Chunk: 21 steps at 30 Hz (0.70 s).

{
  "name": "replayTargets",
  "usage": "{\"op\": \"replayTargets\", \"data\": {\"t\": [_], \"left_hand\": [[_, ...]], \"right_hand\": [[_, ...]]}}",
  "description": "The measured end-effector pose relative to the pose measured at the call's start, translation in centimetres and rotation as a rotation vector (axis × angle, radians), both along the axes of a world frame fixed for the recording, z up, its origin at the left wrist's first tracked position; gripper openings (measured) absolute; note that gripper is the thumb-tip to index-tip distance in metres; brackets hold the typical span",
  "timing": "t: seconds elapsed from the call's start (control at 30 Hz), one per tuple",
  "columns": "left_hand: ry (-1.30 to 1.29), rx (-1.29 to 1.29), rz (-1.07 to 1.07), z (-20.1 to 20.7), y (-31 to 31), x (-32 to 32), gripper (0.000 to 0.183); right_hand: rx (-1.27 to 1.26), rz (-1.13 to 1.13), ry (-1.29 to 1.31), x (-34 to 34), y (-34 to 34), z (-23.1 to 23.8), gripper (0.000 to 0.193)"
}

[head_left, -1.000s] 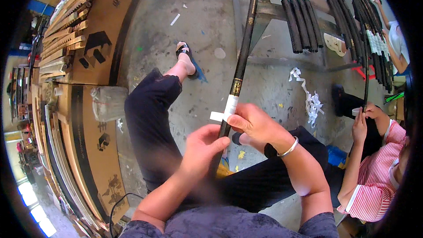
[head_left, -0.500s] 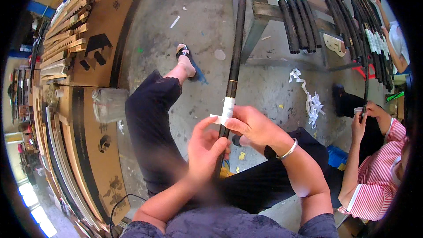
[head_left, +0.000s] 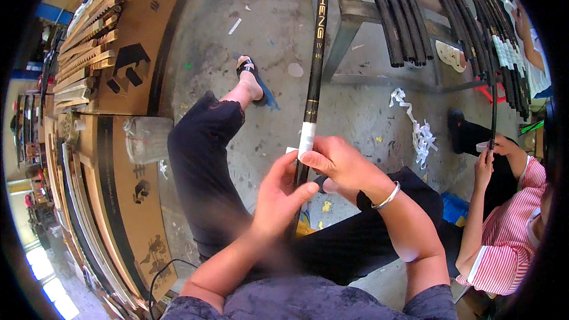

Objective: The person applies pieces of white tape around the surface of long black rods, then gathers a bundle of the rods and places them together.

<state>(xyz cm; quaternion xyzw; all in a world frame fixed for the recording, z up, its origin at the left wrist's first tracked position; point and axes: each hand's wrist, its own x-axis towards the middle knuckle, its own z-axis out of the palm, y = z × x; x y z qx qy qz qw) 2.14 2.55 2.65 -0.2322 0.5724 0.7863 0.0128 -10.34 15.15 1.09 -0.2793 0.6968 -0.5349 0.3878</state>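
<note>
A long black fishing rod [head_left: 316,71] with gold lettering and gold rings slants up from my lap, past the top of the view. White tape [head_left: 307,136] is wrapped round it just above my hands, and a short loose tab sticks out on the left. My right hand [head_left: 338,160] pinches the rod at the tape's lower edge, thumb in front. Just below, my left hand [head_left: 278,192] curls its fingers behind the rod, its index fingertip at the tab and its thumb pointing across the shaft. The lower end of the rod is hidden behind my left hand.
Several black rods with white bands [head_left: 396,18] lie on a metal stand [head_left: 344,38] ahead right. Tape scraps [head_left: 421,139] litter the floor. At right, a co-worker in a striped shirt [head_left: 504,243] holds another rod. Cardboard boxes [head_left: 139,201] and wooden strips stand at left.
The rod has turned about its length, so its gold lettering now faces up. The loose tape tab looks shorter, and my left thumb has shifted away across the shaft.
</note>
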Motion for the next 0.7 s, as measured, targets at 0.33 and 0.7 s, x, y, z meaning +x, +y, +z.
{"op": "replayTargets", "data": {"t": [0.33, 0.7], "left_hand": [[-0.013, 0.070, 0.011, 0.3, 0.0, -0.3, 0.054], [-0.048, 0.080, -0.004, 0.6, -0.3, -0.4, 0.052]], "right_hand": [[0.047, 0.001, -0.044, 0.4, -0.1, 0.4, 0.045], [0.066, 0.012, -0.032, 0.2, -0.3, 0.9, 0.040]]}}
